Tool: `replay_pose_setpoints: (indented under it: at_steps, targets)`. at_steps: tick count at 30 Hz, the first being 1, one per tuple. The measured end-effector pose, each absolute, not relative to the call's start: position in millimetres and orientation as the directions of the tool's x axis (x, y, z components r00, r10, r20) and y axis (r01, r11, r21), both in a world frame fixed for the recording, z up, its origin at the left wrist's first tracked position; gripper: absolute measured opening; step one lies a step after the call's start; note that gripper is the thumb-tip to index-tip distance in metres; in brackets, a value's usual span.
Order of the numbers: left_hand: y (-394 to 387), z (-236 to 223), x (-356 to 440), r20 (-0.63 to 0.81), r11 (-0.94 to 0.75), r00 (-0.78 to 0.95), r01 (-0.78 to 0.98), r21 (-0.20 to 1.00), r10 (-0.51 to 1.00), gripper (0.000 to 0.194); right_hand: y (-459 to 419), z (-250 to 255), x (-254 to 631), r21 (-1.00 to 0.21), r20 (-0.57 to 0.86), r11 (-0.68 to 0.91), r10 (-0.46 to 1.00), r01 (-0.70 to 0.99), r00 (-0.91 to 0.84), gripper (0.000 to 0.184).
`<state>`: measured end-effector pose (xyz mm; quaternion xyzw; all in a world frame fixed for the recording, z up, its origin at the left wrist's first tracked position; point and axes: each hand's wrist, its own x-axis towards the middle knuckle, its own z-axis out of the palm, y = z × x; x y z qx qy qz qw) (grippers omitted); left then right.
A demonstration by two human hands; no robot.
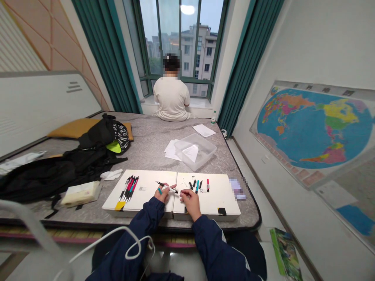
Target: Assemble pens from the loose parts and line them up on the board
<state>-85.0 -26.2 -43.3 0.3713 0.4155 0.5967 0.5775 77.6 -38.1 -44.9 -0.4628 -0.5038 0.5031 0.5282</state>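
Note:
Above the seam between two white boxes, my left hand [164, 196] is closed around a slim black-and-white pen [171, 188]. A teal piece [159, 191] also shows between its fingers. My right hand [191, 202] is pinched close to the pen's right end; what its fingertips hold, if anything, is too small to make out. Past my right hand lie loose pen parts: black pieces [194, 183], a teal barrel [197, 186] and a red piece [208, 183]. Several pens [129, 188] in black, red and blue are lined up on the left white box [152, 176].
Behind the right white box [225, 195] sits a clear plastic bin [206, 154] beside paper sheets [172, 150]. A tissue pack [82, 194] and a black backpack [58, 171] lie left. A white cable [133, 238] crosses my left sleeve. A person [171, 95] sits by the window.

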Motion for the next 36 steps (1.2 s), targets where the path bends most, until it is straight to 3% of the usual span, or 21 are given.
replay_pose_setpoints:
  at_steps: [21,31,36]
  targets:
    - [-29,-44,-86,-0.029,0.026,0.0,-0.419,0.908,1.0,0.042,-39,-55,70,-0.994,0.113,0.113,0.994,0.01,-0.008,0.02]
    - [-29,-47,-86,0.006,-0.027,-0.091,-0.229,0.973,0.996,0.043,-33,-65,71,-0.985,0.053,0.056,0.998,-0.165,0.027,0.027]
    - [-29,-51,-86,0.026,-0.051,-0.116,-0.219,0.974,0.993,0.043,-35,-64,72,-0.974,0.042,0.045,0.999,-0.221,0.017,0.03]
